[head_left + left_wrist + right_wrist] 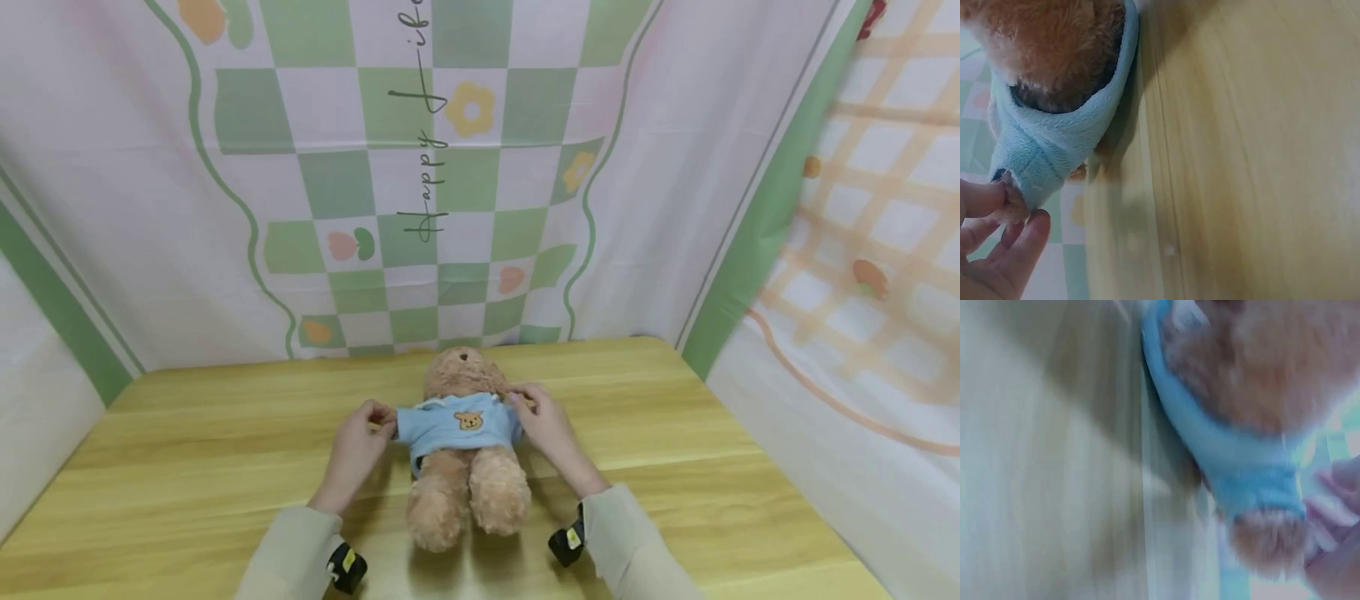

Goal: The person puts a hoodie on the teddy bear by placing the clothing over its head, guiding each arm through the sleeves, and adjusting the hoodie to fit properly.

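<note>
A light-brown teddy bear (pixel 500 492) in a pale blue hooded shirt (pixel 435 425) lies on its back, legs toward me. The shirt has a small bear-face patch (pixel 468 421). My left hand (pixel 360 446) pinches the bear's furry paw (pixel 1013 206) where it pokes out of the sleeve (pixel 1038 162). On the other side, my right hand (pixel 551 429) has its fingers bent at the shirt's shoulder and sleeve. The right wrist view is blurred: fingers (pixel 1332 515) lie beside the cuff and the other paw (pixel 1266 544), and whether they pinch cloth is unclear.
The bear lies on a yellow wood-grain table (pixel 637 500). Behind it hangs a green-and-white checked cloth (pixel 405 283) with printed lettering. Another cloth (pixel 885 217) with orange checks hangs at the right. Black wrist cameras (pixel 347 568) sit at both cuffs.
</note>
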Available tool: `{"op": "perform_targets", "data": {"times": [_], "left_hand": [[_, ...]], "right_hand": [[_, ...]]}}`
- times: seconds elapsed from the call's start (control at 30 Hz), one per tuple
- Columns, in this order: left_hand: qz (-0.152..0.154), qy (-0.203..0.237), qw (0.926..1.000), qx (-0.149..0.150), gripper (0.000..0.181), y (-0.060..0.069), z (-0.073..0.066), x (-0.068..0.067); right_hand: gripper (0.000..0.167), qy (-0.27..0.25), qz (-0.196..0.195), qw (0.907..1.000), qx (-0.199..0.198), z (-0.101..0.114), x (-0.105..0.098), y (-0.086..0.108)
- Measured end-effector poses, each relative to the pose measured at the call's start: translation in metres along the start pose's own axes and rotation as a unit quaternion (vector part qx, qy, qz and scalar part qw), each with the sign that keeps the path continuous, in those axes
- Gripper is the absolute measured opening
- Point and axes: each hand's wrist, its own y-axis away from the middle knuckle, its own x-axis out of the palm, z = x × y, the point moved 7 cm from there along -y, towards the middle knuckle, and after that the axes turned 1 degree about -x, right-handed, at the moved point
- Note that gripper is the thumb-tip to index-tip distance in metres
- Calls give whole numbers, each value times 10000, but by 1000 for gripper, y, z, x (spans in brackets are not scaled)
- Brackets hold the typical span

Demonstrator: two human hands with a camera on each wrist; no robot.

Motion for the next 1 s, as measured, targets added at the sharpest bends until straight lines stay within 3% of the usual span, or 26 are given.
{"op": "perform_targets", "data": {"times": [0.07, 0.17, 0.3, 0.43, 0.63, 0.8, 1.0], "left_hand": [[79, -83, 9999, 43, 19, 0, 0, 1], [299, 7, 9995, 34, 31, 1, 1, 7], [486, 255, 9982, -230, 38, 2, 5, 16], [252, 250, 9989, -303, 33, 3, 9, 15], [-122, 305, 9993, -153, 20, 2, 14, 8], [-35, 119, 9996, 240, 24, 0, 11, 8], [151, -140, 9996, 210, 25, -3, 11, 12]], "right_hand": [[40, 246, 274, 9984, 419, -12, 0, -1], [53, 119, 899, 9931, 743, -22, 7, -1], [50, -1050, 1257, 9821, 931, -27, 18, -1], [43, -1485, 1028, 9795, 894, -26, 19, -3], [42, -973, 299, 9936, 496, -22, 10, -7], [41, -215, -57, 9996, 168, -16, 8, -9], [38, 480, -167, 9985, 205, -12, 12, -9]]}}
